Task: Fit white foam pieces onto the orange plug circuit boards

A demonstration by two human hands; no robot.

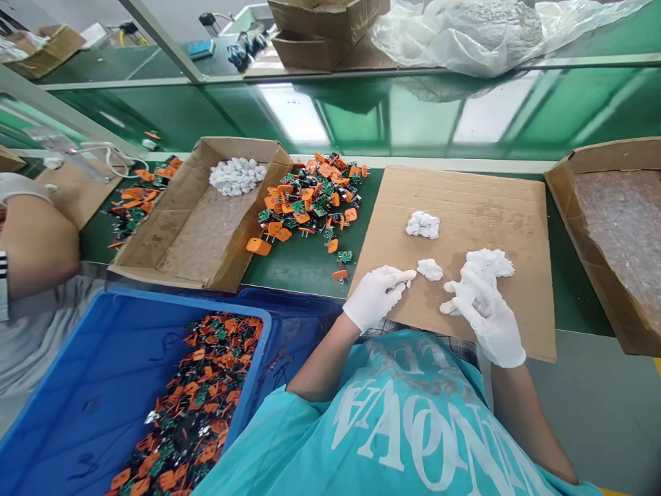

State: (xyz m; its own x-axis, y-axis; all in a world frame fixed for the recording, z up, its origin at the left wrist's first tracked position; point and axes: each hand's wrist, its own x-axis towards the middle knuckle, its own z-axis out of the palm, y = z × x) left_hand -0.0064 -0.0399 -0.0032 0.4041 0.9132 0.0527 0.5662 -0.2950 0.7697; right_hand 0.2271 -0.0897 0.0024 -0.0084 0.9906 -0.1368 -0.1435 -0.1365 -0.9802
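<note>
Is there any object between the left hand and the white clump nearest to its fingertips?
Nothing visible stands between the left hand and that white clump on the cardboard sheet; a fingertip is right beside it, contact unclear.

Small loose clump of white, lumpy, matte pieces (429, 269) lay flat near the middle of a flat brown cardboard sheet (465, 196), pieces bunched together. Second white clump of rounded, knobbly pieces (423, 225), slightly bigger, sat just beyond it, apart. Largest heap, an irregular white mound of similar pieces (493, 263), lay to the right, well apart from both, near side partly hidden. Individual piece shapes too small to tell.
</note>
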